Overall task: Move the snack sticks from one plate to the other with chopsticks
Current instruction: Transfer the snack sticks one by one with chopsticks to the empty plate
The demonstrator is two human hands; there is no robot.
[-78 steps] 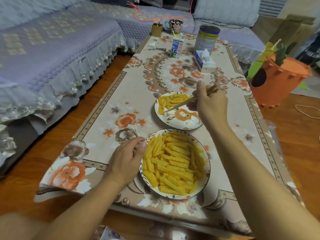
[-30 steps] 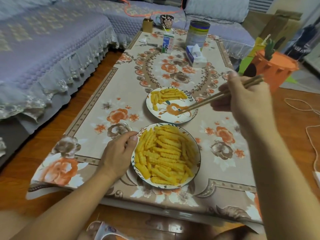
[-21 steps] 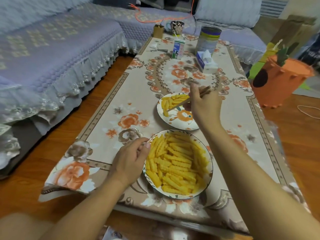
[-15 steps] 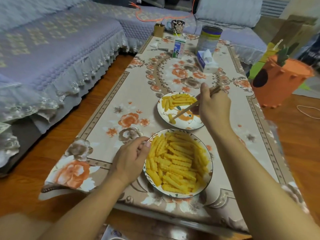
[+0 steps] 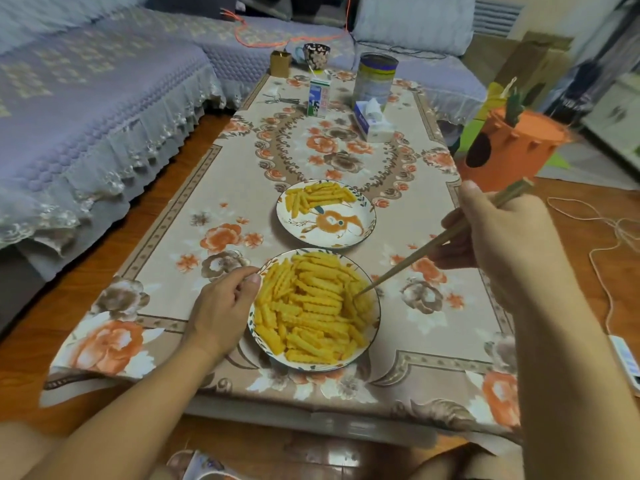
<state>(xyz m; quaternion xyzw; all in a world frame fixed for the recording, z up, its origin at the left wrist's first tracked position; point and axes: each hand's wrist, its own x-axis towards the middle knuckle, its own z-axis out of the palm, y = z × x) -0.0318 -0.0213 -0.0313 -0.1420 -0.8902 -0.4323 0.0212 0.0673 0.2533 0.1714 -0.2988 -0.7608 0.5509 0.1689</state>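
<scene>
Low table (image 5: pixel 242 202): covered by a beige cloth printed with orange and brown flowers, set on a wooden floor (image 5: pixel 104 244). Sofa (image 5: pixel 86 109): L-shaped, draped in a lilac quilted cover with a lace frill, placed along the left side and the far end of the table. Pale cushion (image 5: pixel 412 26): propped on the far seat. Orange cord (image 5: pixel 277 39): trailed across the far seat. Orange carrot-shaped bin (image 5: pixel 509 147): seen to the right of the table, blurred. White cable (image 5: pixel 609 244): looped on the floor at right. Light: dim and warm.
</scene>
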